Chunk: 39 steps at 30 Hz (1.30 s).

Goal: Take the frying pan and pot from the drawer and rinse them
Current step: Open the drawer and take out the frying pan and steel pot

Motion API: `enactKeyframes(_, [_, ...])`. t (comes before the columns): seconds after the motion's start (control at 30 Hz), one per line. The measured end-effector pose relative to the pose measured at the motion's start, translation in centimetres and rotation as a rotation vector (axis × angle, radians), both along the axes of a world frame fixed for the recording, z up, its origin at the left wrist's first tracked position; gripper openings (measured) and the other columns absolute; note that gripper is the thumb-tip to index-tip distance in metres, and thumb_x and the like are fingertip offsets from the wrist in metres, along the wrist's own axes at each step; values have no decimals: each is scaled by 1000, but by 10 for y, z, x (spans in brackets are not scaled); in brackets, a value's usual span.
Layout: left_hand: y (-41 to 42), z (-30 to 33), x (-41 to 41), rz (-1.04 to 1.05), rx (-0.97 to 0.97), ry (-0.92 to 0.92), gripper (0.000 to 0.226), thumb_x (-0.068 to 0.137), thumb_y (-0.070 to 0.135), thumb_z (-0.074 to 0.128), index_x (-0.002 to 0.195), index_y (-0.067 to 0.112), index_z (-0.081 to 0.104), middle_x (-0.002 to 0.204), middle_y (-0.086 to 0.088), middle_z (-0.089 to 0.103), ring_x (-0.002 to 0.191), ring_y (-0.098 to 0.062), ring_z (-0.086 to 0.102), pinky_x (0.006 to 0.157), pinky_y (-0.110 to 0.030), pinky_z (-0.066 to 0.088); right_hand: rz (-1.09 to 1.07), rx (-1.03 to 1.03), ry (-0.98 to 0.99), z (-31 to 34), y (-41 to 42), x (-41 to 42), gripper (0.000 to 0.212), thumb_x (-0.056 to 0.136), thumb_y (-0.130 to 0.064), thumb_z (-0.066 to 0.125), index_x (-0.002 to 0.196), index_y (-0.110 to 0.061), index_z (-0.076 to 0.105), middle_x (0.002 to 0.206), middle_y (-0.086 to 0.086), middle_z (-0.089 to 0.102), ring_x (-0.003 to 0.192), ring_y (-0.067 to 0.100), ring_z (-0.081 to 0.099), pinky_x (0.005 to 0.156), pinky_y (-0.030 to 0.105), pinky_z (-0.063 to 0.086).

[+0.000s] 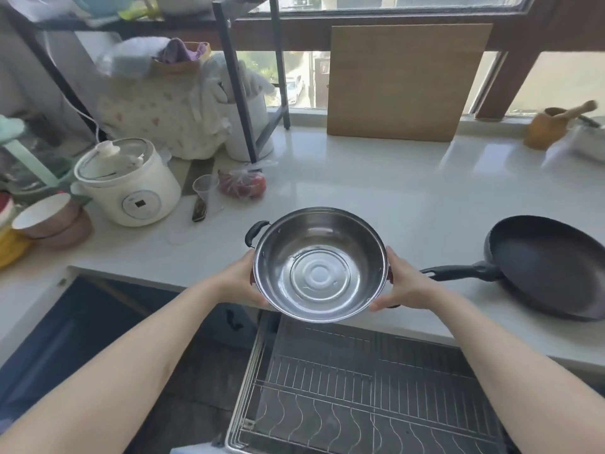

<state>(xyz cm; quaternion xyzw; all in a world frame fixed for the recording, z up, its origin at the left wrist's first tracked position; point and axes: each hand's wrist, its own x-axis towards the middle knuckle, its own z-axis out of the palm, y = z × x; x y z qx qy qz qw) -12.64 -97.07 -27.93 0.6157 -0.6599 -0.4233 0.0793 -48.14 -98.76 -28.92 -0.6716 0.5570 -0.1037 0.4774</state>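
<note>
A person holds a stainless-steel pot in both hands above the front edge of a white countertop, directly over an open pull-out drawer whose wire rack shows nothing on it. The left hand cups the pot's left wall and underside, fingers curled beneath it; the right hand grips the opposite side, where a handle seems to lie under the palm. One black loop handle shows at the pot's upper left, free of either hand. The pot looks dry and holds nothing. The black frying pan already rests on the countertop to the right, its long handle pointing toward the right hand and close to it. By the look of things, the fetching step is nearly done: both vessels are out of the drawer, and rinsing is not yet begun. No sink or tap appears in view, so the next move likely calls for setting the pot down or carrying it off to water, and for pushing the drawer shut. A white electric cooker, a plastic cup, a bag of red produce and a wooden cutting board leaning at the window stand farther back.
</note>
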Motion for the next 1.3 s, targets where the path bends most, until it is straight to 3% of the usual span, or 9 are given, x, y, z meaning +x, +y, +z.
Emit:
enactKeyframes(0.13, [-26, 1, -13, 68, -23, -14, 82, 70, 1, 81, 131, 30, 34, 99, 18, 47, 87, 0, 49, 65, -3, 40, -19, -23, 92, -3, -33, -5, 94, 45, -33, 88, 123, -36, 35, 111, -3, 51, 98, 20, 62, 67, 42, 61])
enactKeyframes(0.27, [-46, 2, -28, 146, -89, -12, 79, 72, 6, 81, 133, 35, 39, 99, 14, 54, 97, -13, 53, 69, -16, 42, -11, -136, 238, -4, -59, -8, 102, 47, -50, 83, 134, -31, 32, 116, -1, 49, 111, 21, 49, 89, 43, 51])
enactKeyframes(0.4, [-48, -3, -40, 192, -150, 2, 73, 74, 10, 79, 132, 33, 42, 96, 14, 54, 88, -9, 52, 65, -18, 41, -71, -255, 335, -2, -61, -9, 87, 50, -57, 82, 115, -23, 36, 104, 0, 48, 104, 25, 45, 83, 45, 51])
enactKeyframes(0.5, [-36, -10, -40, 269, -160, 5, 74, 77, 19, 79, 139, 30, 40, 107, 4, 56, 98, -16, 54, 66, -19, 40, -136, -311, 286, -1, -41, -9, 88, 67, -47, 83, 131, -17, 31, 104, 0, 44, 104, 23, 44, 84, 37, 44])
enactKeyframes(0.6, [-3, -18, -37, 349, -119, 2, 87, 81, 31, 78, 152, 24, 26, 117, -1, 52, 101, -17, 52, 79, -26, 42, -217, -363, 150, 2, 6, -12, 90, 72, -40, 83, 140, -14, 31, 107, -3, 49, 105, 17, 45, 86, 28, 36])
enactKeyframes(0.7, [55, -31, -31, 292, -108, -5, 91, 83, 34, 76, 154, 20, 22, 120, 3, 49, 103, -14, 49, 85, -26, 39, -306, -342, 121, -2, 74, -16, 102, 76, -35, 81, 154, -15, 17, 135, -1, 44, 126, 16, 40, 104, 27, 30])
enactKeyframes(0.8, [116, -46, -22, 242, -90, -21, 92, 83, 34, 75, 155, 21, 20, 121, 6, 47, 105, -11, 49, 87, -23, 38, -411, -252, 137, -16, 139, -19, 105, 79, -42, 76, 156, -16, 10, 150, 2, 35, 139, 16, 30, 109, 30, 27])
enactKeyframes(1.03, [217, -86, 3, 318, -1, 14, 92, 82, 39, 76, 155, 24, 21, 119, 10, 48, 107, -11, 49, 96, -33, 45, -650, -119, 184, -60, 270, -19, 104, 79, -41, 76, 156, -16, 10, 150, 5, 36, 137, 22, 33, 109, 40, 32])
enactKeyframes(1.3, [291, -101, 3, 371, -6, 78, 91, 81, 27, 79, 154, 22, 25, 113, 7, 47, 103, -11, 48, 89, -25, 39, -800, -80, 204, -84, 365, -25, 101, 79, -33, 78, 155, -13, 14, 147, 9, 39, 136, 24, 34, 104, 41, 34])
